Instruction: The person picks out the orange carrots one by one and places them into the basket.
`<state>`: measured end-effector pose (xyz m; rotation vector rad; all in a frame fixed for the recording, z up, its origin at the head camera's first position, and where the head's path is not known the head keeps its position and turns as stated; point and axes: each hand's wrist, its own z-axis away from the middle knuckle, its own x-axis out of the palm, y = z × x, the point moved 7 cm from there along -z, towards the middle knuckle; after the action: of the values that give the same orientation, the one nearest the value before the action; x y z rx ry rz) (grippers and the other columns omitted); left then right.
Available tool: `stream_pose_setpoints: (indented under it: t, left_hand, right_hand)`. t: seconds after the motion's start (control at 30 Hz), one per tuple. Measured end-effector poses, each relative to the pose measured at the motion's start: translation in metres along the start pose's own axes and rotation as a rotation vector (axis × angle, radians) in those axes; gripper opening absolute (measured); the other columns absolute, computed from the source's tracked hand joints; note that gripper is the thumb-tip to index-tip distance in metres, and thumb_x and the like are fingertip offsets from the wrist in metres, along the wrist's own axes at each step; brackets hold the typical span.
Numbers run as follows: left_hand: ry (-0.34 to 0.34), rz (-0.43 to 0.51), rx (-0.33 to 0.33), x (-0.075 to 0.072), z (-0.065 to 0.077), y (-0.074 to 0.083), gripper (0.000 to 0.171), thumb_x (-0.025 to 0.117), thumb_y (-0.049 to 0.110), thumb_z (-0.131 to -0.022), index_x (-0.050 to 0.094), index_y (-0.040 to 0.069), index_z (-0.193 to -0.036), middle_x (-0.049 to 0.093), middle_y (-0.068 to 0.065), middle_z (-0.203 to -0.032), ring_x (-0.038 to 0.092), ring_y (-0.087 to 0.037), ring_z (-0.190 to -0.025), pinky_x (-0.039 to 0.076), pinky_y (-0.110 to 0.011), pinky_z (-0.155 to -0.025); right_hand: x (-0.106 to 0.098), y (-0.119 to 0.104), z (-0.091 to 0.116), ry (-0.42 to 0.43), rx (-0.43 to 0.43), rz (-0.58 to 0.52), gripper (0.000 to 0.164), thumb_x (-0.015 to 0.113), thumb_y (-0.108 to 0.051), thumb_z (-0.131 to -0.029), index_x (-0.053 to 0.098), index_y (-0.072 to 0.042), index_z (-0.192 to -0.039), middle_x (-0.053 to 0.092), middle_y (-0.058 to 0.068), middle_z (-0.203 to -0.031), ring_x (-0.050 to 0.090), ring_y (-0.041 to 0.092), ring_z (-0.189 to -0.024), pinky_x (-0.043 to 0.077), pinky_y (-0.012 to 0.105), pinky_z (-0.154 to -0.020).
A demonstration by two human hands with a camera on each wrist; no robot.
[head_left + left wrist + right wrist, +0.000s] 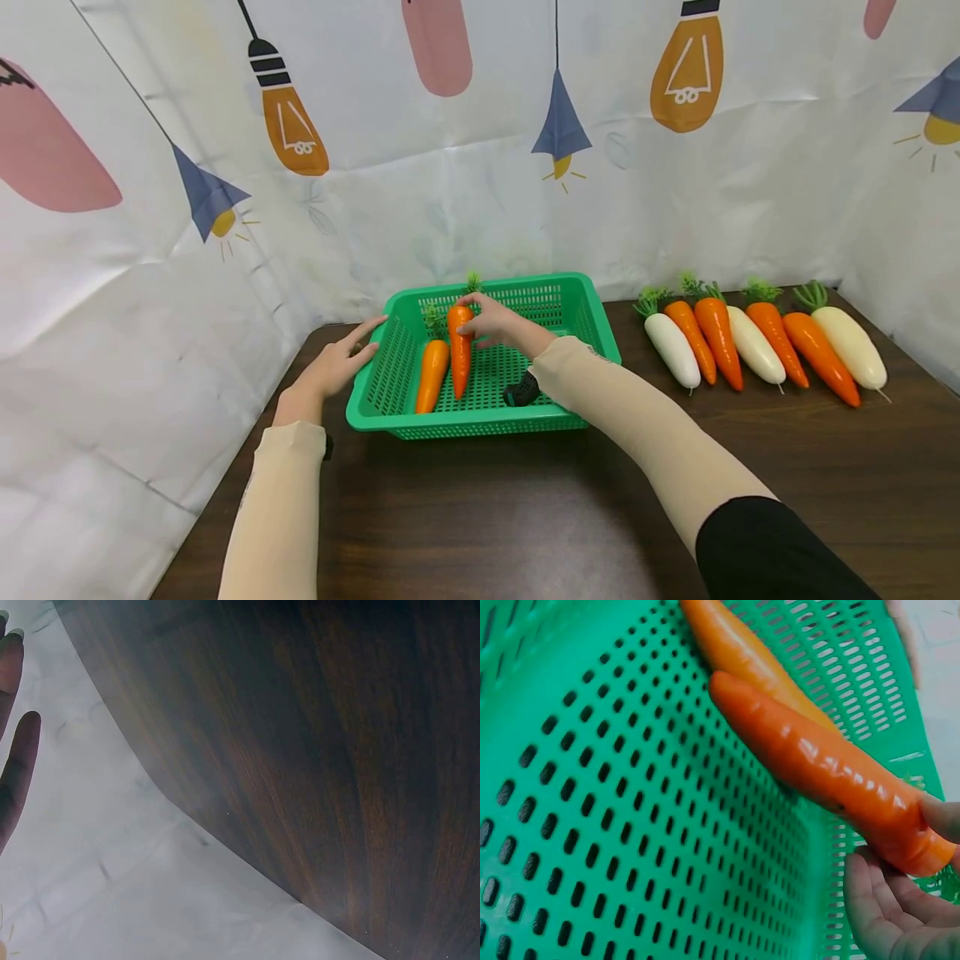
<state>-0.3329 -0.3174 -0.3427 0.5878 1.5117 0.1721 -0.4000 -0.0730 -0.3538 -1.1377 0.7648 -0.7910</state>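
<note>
Nearest: beige sleeves (630, 408) on both forearms, over a dark wood-grain worktop (480, 517). Green perforated plastic basket (480, 421) sits near the worktop's far edge, toward the far-left corner. Left hand (327, 368) at the basket's left rim: fingers straight, holding nothing, tips against the rim. In the basket's left half, a loose carrot (432, 379) lies, tip toward the near rim. Just right of it, the held carrot (461, 367), also tip nearward; cannot tell whether it touches the basket floor. Right hand (501, 323) pinches its thick end between thumb and fingers. Toward the worktop's far-right corner: side-by-side row of four carrots (722, 343) and three white radishes (849, 347), leafy ends toward the far edge. Farthest: white curtain (480, 200) printed with lamps and bulbs.
</note>
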Motion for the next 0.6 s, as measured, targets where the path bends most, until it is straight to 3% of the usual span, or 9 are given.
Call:
stream_pose_setpoints:
  t: [0.2, 0.37, 0.47, 0.6]
  left_hand:
    - [0.003, 0.004, 0.001, 0.000, 0.000, 0.001, 0.061, 0.042, 0.043, -0.111, 0.025, 0.021, -0.165, 0.065, -0.027, -0.112, 0.062, -0.037, -0.095, 0.048, -0.056, -0.082]
    - [-0.001, 0.006, -0.008, 0.000, 0.000, 0.000, 0.061, 0.041, 0.044, -0.111, 0.024, 0.022, -0.165, 0.063, -0.025, -0.101, 0.061, -0.038, -0.093, 0.047, -0.057, -0.084]
    - [0.004, 0.004, 0.000, 0.000, -0.001, 0.000, 0.062, 0.042, 0.043, -0.111, 0.024, 0.020, -0.165, 0.063, -0.030, -0.115, 0.062, -0.043, -0.102, 0.048, -0.059, -0.085]
    - [0.002, 0.005, 0.002, 0.000, -0.002, 0.000, 0.062, 0.041, 0.043, -0.111, 0.024, 0.020, -0.165, 0.062, -0.032, -0.118, 0.061, -0.044, -0.105, 0.048, -0.057, -0.084]
  right_hand:
    - [0.003, 0.004, 0.001, -0.009, 0.035, 0.026, 0.056, 0.062, 0.002, -0.101, 0.043, -0.014, -0.151, 0.044, 0.023, -0.146, 0.059, 0.041, -0.120, 0.051, 0.051, -0.100]
    - [0.004, 0.006, 0.000, -0.010, 0.029, 0.048, 0.055, 0.062, 0.003, -0.101, 0.043, -0.012, -0.150, 0.045, 0.024, -0.145, 0.061, 0.040, -0.116, 0.052, 0.050, -0.099]
    - [0.004, 0.008, -0.001, -0.015, 0.026, 0.073, 0.054, 0.063, 0.003, -0.100, 0.043, -0.010, -0.148, 0.046, 0.025, -0.143, 0.064, 0.038, -0.109, 0.053, 0.049, -0.098]
    - [0.002, 0.013, -0.003, -0.020, 0.040, 0.096, 0.053, 0.065, 0.004, -0.098, 0.045, -0.007, -0.146, 0.049, 0.026, -0.139, 0.065, 0.032, -0.095, 0.055, 0.047, -0.096]
